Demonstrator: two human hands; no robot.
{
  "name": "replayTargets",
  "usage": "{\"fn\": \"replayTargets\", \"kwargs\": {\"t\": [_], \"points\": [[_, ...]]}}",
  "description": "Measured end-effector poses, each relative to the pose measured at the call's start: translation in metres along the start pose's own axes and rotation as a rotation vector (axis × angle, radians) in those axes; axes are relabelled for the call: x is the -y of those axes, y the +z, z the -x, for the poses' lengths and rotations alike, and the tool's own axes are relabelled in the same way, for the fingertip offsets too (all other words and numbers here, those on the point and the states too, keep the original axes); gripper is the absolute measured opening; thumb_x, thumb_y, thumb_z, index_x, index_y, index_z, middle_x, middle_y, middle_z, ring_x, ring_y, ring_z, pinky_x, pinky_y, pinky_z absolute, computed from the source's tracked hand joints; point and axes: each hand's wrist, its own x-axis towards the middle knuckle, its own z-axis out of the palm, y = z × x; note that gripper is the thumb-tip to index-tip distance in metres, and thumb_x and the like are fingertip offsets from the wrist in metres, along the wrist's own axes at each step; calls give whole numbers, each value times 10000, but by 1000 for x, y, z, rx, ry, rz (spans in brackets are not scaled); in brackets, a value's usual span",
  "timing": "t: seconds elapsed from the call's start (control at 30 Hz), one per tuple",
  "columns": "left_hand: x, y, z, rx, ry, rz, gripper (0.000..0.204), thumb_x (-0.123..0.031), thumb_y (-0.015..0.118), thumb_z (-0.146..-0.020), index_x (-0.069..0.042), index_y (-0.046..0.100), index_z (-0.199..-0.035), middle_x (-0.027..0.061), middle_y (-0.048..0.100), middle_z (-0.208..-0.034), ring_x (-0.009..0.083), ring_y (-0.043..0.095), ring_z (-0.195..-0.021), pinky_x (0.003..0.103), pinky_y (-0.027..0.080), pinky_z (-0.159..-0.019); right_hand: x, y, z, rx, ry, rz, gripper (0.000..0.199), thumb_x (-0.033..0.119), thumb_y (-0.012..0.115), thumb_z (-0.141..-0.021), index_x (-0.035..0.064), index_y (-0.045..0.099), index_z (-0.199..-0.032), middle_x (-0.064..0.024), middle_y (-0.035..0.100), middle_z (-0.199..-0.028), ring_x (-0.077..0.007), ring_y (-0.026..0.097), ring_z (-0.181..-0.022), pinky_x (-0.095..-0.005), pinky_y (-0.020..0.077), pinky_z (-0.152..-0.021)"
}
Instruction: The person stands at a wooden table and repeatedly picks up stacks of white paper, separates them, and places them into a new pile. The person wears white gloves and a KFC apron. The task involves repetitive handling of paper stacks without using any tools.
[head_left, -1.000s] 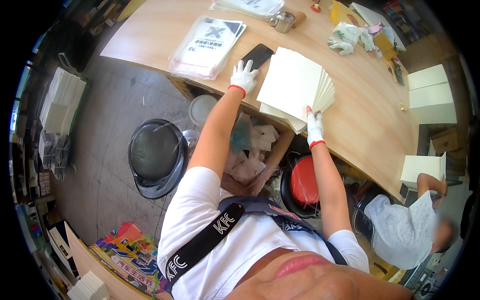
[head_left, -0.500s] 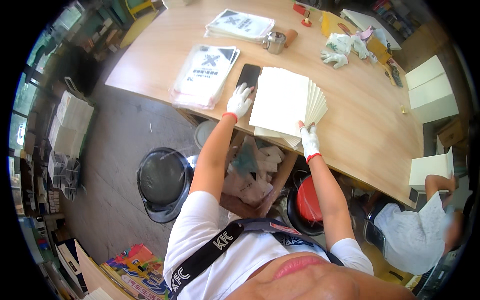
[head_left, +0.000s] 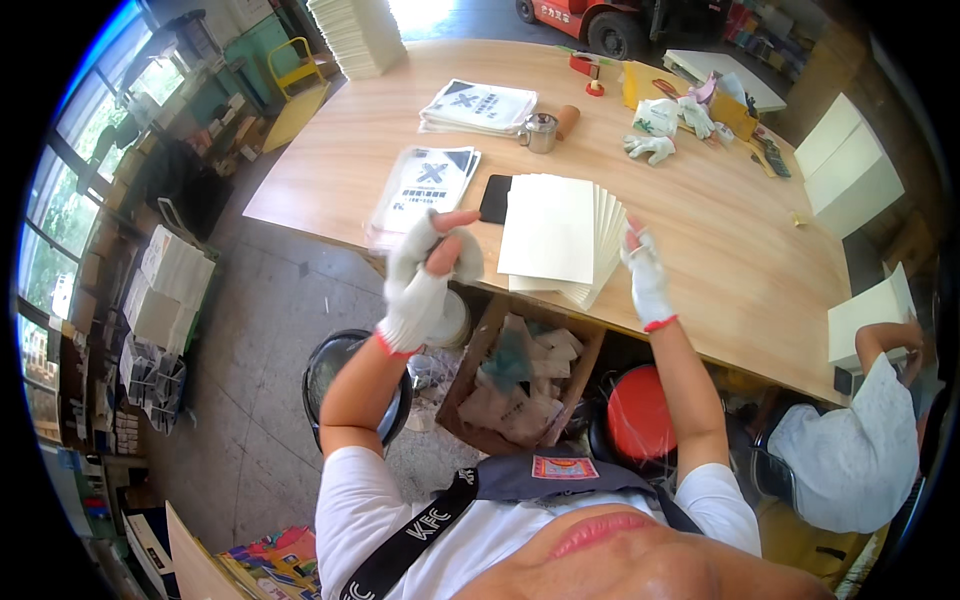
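A fanned stack of cream paper sheets (head_left: 548, 230) lies near the front edge of the wooden table. My left hand (head_left: 420, 280) is raised left of the stack, its index finger and thumb apart, with nothing visible between them. Beside the stack's right edge is my right hand (head_left: 645, 268), fingers stretched upward; whether they touch the sheets is hard to see. Both hands wear white knit gloves with red cuffs and some bare fingertips. A black phone (head_left: 494, 200) rests against the stack's left side. Farther left sits a pile of printed white plastic bags (head_left: 425, 190).
Behind stand a metal cup (head_left: 538, 133), a second bag pile (head_left: 478, 106) and a tall paper stack (head_left: 355, 35). Loose gloves (head_left: 650, 148) lie at the back right. Below the table edge are a scrap box (head_left: 520, 390) and a red stool (head_left: 642, 412). A co-worker (head_left: 845, 440) sits at right.
My left hand has lifted off the phone and drawn back to the left. The right hand has gone from the stack's near edge to its right side. The view has tilted up.
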Motion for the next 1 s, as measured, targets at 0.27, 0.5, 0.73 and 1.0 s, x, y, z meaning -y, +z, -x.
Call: {"fn": "replayTargets", "kwargs": {"t": [0.27,0.5,0.73,1.0], "points": [[-194,61,67,757,508,-77,250,-179,512,-902,-1,572,-1068,17,583,-719,92,529,-642,233,411,-597,329,45,198,683,-976,140,473,365,481,-902,15,453,-1219,-108,466,-1206,-176,426,-1122,-313,276,-968],[-202,63,76,900,722,-109,175,-183,534,-889,-59,591,-998,-19,597,-759,99,531,-663,249,425,-635,354,28,264,576,-1144,269,350,300,506,-880,26,479,-1097,-76,486,-1041,-150,454,-961,-289,323,-846],[-207,50,73,875,813,-149,104,-187,556,-876,-116,611,-929,-54,611,-799,105,533,-685,265,439,-674,356,21,280,525,-1155,293,231,234,532,-858,37,505,-975,-44,506,-876,-123,481,-799,-266,370,-724],[-234,51,85,588,953,-212,95,-204,583,-844,-131,613,-897,-97,605,-771,82,491,-613,246,437,-621,366,28,283,507,-1143,255,112,159,561,-833,50,535,-835,-8,529,-688,-92,513,-615,-239,424,-584]]}}
